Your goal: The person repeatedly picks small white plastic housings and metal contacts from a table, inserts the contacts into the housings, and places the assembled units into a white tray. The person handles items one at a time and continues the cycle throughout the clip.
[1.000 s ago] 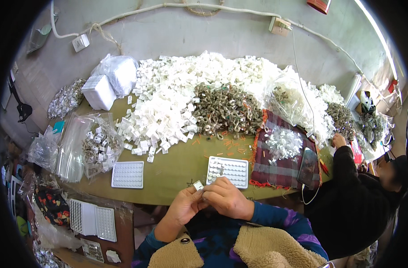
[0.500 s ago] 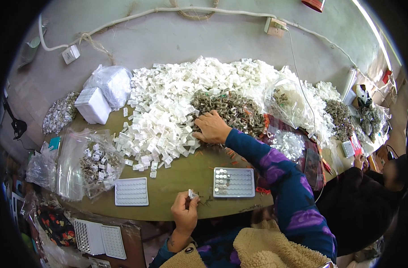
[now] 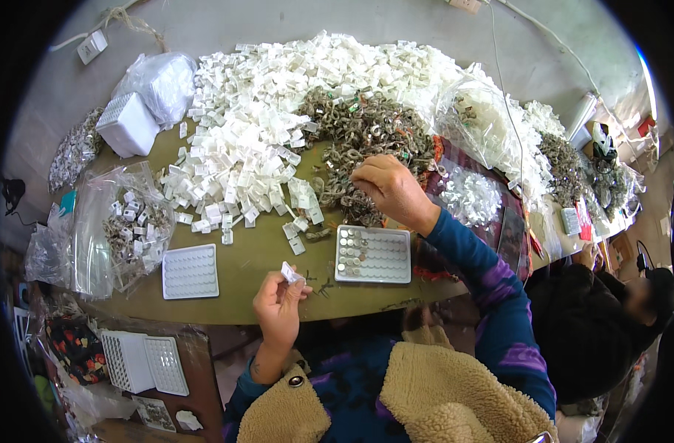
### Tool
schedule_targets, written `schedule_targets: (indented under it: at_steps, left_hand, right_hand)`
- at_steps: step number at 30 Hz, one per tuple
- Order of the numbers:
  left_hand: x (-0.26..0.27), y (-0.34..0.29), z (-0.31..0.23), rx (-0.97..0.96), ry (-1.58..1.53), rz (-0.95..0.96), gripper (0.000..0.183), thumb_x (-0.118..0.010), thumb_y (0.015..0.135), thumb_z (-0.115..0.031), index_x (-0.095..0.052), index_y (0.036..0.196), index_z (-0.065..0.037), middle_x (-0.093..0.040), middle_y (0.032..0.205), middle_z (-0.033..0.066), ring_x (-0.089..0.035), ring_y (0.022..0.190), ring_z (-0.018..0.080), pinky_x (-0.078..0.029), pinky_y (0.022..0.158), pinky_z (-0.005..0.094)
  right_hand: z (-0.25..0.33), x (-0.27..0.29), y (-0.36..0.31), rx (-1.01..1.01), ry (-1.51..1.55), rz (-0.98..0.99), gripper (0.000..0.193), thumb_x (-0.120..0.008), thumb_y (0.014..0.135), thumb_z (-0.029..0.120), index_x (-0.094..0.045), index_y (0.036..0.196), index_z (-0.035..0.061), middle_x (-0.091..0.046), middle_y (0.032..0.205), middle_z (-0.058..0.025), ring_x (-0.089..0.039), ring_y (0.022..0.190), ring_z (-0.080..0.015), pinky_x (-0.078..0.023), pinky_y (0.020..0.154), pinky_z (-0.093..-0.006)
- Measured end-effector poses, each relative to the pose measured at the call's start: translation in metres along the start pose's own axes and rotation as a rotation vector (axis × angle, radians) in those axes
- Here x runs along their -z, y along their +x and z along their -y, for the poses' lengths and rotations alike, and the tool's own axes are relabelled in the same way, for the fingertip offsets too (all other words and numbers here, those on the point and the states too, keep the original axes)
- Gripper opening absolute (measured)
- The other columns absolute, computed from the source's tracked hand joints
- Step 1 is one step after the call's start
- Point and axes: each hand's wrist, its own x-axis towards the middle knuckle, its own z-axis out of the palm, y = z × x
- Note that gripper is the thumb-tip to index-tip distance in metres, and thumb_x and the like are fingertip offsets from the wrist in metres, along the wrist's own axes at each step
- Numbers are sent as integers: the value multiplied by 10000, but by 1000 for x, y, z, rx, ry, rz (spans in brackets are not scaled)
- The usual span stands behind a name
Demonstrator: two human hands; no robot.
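Observation:
Between the thumb and fingers of my left hand (image 3: 279, 301) is a small white plastic box (image 3: 291, 273), held above the near table edge. My right hand (image 3: 391, 188) hovers over the near side of a heap of small grey-brown curled pieces (image 3: 374, 129). Its fingers are bent together, and whatever may be in them is hidden. A white tray (image 3: 396, 275) with small round silvery pieces in its left columns lies just below the right hand. Another white tray (image 3: 190, 273), with bare rows of hollows, lies left of my left hand. Behind spreads a large heap of white plastic boxes (image 3: 237, 148).
A clear bag (image 3: 137, 229) of mixed pieces lies at the left, near a stack of white trays (image 3: 126, 125). Clear shiny pieces (image 3: 471, 196) sit on the right. A cable (image 3: 503, 88) hangs down across the heap. Another person (image 3: 595, 332) sits at the right.
The view has tipped downward. My right hand has left the border of the white and brown heaps, moving right and nearer, fingers now drawn together. My left hand still holds the white box.

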Motion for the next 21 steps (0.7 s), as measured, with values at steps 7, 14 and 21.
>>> schedule_targets:
  at_steps: [7,14,21]
  left_hand:
    - [12,-2,-16,268,-319,8,280,-677,936,-71,-600,1174,54,-683,984,120,-696,781,198,-591,620,277]
    - [19,-11,-13,341,-486,61,248,-687,934,-92,-621,1145,20,-689,1056,139,-692,789,176,-594,620,270]
    - [20,-6,-16,466,-782,139,244,-597,1006,-204,-607,1176,-28,-683,1085,139,-644,799,121,-547,615,235]
  right_hand:
    - [49,-42,-8,43,-51,283,64,-679,776,128,-669,716,108,-602,804,-48,-597,880,-241,-417,815,-381]
    - [60,-55,10,44,-131,320,130,-746,748,143,-652,809,76,-581,837,-92,-589,869,-295,-445,774,-407]
    - [75,-16,30,-255,248,236,151,-663,897,104,-603,958,-20,-656,819,-199,-640,738,-384,-501,664,-440]
